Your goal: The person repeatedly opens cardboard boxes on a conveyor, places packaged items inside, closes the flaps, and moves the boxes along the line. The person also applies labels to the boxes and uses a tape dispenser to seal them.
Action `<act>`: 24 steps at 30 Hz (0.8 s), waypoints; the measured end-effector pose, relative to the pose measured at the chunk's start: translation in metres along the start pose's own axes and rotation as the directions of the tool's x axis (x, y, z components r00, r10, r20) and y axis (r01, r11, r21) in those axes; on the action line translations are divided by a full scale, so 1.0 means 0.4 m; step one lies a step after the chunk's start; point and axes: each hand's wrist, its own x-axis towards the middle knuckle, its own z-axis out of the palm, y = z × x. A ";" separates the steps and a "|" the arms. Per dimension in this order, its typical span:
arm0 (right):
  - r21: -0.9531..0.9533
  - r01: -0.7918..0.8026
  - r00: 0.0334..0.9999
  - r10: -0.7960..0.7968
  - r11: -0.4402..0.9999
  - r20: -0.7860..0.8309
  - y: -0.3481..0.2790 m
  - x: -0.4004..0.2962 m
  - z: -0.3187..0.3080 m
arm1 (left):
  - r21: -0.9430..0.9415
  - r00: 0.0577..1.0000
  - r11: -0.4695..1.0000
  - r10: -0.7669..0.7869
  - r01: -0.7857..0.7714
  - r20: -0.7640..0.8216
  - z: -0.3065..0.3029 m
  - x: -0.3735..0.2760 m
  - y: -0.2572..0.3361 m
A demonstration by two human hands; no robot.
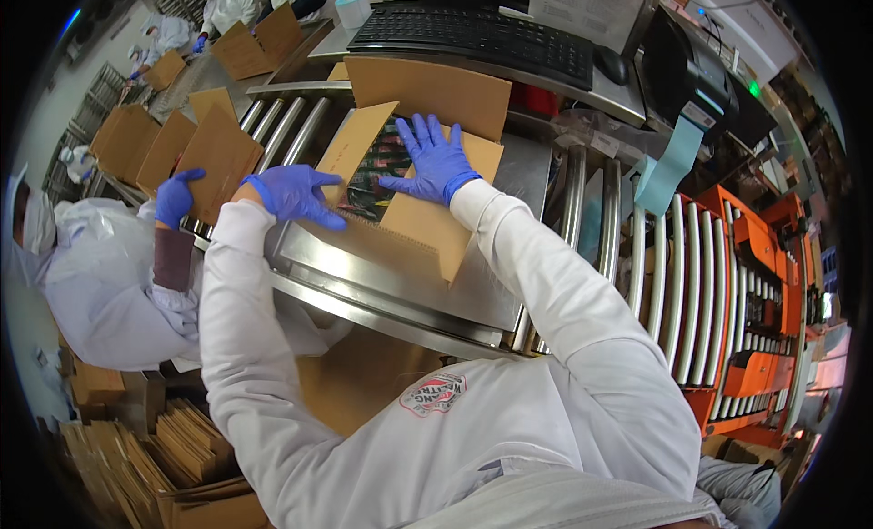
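Note:
An open cardboard box (pixel 419 218) sits before me on a stainless steel platform (pixel 409 290). Between its side flaps show dark, shiny printed packages (pixel 375 167). My right hand (pixel 436 157), in a blue glove, lies spread over the right flap, with its fingertips and thumb reaching over the packages. At the box's left near corner is my left hand (pixel 300 191), also gloved, with thumb and fingers apart; whether it touches the cardboard I cannot tell. The far flap (pixel 430 89) stands up behind the packages.
Steel rollers (pixel 293 126) flank the platform; an orange-framed roller conveyor (pixel 709 297) continues right. Behind are a keyboard (pixel 470 41), a mouse (pixel 610 65) and a label printer (pixel 689 72) with a hanging label strip (pixel 672 167). At left, a co-worker (pixel 123 270) touches another open box (pixel 222 160).

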 end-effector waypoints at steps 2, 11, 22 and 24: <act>0.040 0.078 0.991 -0.073 0.996 -0.114 0.015 0.008 0.018 | 0.006 0.998 1.000 0.024 -0.024 -0.057 -0.019 0.059 0.015; -0.025 -0.093 0.956 0.082 0.995 -0.282 0.157 0.168 -0.183 | 0.254 0.703 0.963 0.119 0.090 -0.701 0.170 0.365 -0.017; 0.626 0.007 0.999 -0.037 0.780 0.035 0.078 -0.032 -0.131 | -0.369 0.631 0.927 -0.323 0.061 -0.706 0.146 0.498 -0.196; 0.931 -0.242 0.907 0.406 0.275 0.115 0.221 -0.044 -0.212 | -0.184 0.591 0.983 -0.156 0.013 -0.792 0.175 0.499 -0.276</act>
